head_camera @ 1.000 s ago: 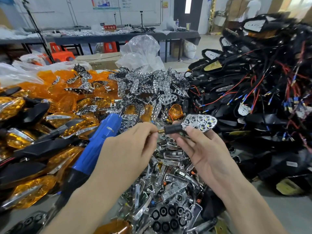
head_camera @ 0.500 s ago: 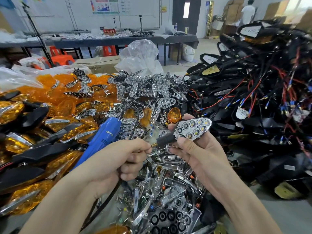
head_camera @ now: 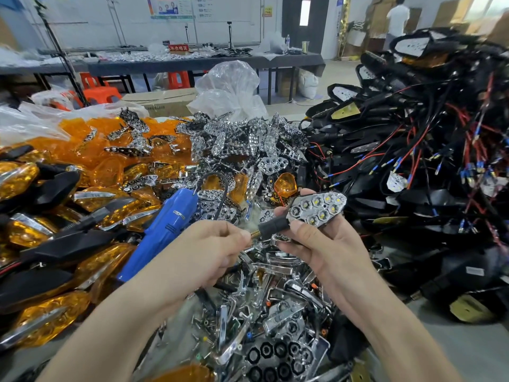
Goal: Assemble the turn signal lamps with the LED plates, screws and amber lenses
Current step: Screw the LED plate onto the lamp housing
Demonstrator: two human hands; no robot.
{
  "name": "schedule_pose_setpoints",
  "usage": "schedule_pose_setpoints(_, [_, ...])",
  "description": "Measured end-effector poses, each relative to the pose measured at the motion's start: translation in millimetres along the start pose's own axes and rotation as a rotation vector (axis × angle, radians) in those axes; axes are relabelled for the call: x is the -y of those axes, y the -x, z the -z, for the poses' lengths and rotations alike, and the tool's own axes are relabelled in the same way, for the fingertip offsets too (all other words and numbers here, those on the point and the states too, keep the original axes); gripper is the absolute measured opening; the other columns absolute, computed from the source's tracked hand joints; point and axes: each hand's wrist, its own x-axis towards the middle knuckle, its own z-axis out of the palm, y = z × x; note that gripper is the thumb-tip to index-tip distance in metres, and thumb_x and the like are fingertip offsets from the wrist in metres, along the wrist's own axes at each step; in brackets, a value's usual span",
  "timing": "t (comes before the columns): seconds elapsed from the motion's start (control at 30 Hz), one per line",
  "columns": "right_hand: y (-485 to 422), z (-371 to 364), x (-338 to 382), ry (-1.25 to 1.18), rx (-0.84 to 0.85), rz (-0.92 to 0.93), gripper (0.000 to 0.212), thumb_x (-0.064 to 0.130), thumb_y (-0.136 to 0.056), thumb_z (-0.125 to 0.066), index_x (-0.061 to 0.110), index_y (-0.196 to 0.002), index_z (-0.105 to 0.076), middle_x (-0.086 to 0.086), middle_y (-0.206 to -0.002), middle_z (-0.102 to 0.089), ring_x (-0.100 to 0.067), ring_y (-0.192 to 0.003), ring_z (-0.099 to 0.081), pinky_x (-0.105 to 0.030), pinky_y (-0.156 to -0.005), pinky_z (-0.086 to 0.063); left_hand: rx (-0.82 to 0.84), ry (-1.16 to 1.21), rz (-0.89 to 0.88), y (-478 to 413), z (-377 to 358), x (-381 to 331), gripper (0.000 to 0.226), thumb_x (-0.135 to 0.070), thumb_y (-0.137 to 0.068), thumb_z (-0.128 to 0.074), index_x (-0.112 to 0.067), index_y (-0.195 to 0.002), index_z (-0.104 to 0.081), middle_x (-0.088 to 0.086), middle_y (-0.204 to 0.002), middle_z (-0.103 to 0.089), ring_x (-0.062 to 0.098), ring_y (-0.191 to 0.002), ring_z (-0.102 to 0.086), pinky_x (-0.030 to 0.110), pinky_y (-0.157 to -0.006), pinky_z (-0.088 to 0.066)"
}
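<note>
The turn signal lamp, likely light and rigid, sits gripped in the right hand while the left hand pinches its brass stem.

A big clear plastic bag is seen beside a brown cardboard box. Orange stools are seen by a long dark desk. A person in a white shirt is seen far back, near a dark door.

Two bare forearms, uncovered up to the frame edge, enter from seven and five o'clock, ending in a bare left hand and bare right hand with short nails.
</note>
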Motion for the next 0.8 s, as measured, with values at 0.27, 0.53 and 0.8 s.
schedule_pose_setpoints(0.27, [2.2,-1.3,0.5,-0.107,-0.018,-0.049,0.043,0.016,-0.083,-0.071,0.004,-0.121,-0.057,-0.015,-0.121,-0.074,-0.029,-0.109,-0.073,-0.025,-0.073,-0.06,-0.177,-0.236,-0.202,2.6,-7.0,2.5,0.021,-0.033,-0.101,-0.055,-0.023,-0.084,-0.063,-0.013,-0.048,-0.048,0.002,-0.04,-0.035,0.015,-0.042,-0.029])
schedule_pose_setpoints(0.53, [3.3,-2.7,2.9,-0.103,-0.03,-0.046,0.04,0.014,-0.084,-0.069,0.004,-0.121,-0.057,-0.015,-0.119,-0.075,-0.028,-0.106,-0.074,-0.024,-0.073,-0.06,-0.186,-0.247,-0.225,-1.9,-10.4,7.2,0.02,-0.034,-0.1,-0.055,-0.024,-0.084,-0.062,-0.01,-0.051,-0.049,0.005,-0.043,-0.037,0.025,-0.048,-0.032])
schedule_pose_setpoints(0.8, [4.4,-4.6,0.8,-0.084,-0.059,-0.101,0.035,0.008,-0.091,-0.068,-0.002,-0.122,-0.053,-0.019,-0.121,-0.072,-0.034,-0.11,-0.071,-0.026,-0.079,-0.06,-0.102,-0.38,-0.261,-1.4,0.8,9.8,0.012,-0.048,-0.097,-0.051,-0.039,-0.092,-0.058,-0.011,-0.062,-0.063,0.004,-0.049,-0.045,0.024,-0.052,-0.039])
